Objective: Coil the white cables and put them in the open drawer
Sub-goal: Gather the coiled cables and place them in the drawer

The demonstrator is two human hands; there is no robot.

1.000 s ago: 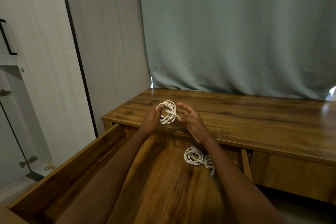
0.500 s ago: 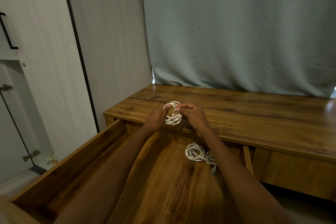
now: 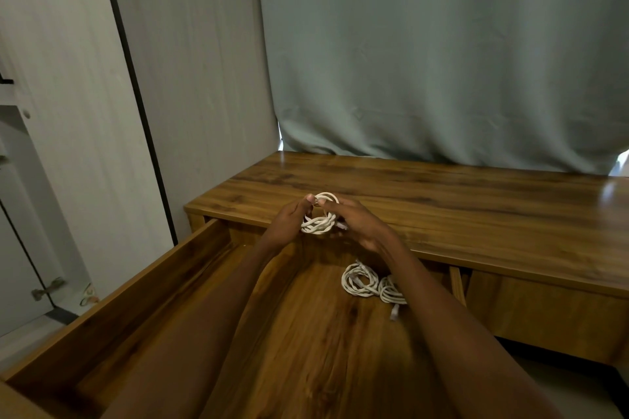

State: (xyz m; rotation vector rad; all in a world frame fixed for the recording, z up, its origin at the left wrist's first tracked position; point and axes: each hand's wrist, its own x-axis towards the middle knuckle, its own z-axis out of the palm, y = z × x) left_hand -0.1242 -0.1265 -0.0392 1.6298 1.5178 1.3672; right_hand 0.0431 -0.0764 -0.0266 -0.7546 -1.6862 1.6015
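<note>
A small coil of white cable point(image 3: 320, 222) is held between both hands above the back of the open wooden drawer point(image 3: 143, 286). My left hand point(image 3: 289, 219) pinches the coil's left side and top. My right hand point(image 3: 357, 221) grips the right side, thumb and finger meeting the left fingers at the top loop. A grey plug end pokes out under my right hand. Two more coiled white cables point(image 3: 366, 282) lie on the drawer floor at the back right, partly hidden by my right forearm, with a grey plug trailing forward.
The wooden desk top point(image 3: 476, 207) stretches behind and to the right of my hands. A grey-green curtain point(image 3: 442, 61) hangs behind it. A pale wardrobe panel point(image 3: 68, 112) stands on the left, and a shut drawer front point(image 3: 544, 313) lies to the right.
My right hand has closed from open fingers onto the coil, and both hands' fingertips now meet at its top. The coil looks tighter; the cables in the drawer have not moved.
</note>
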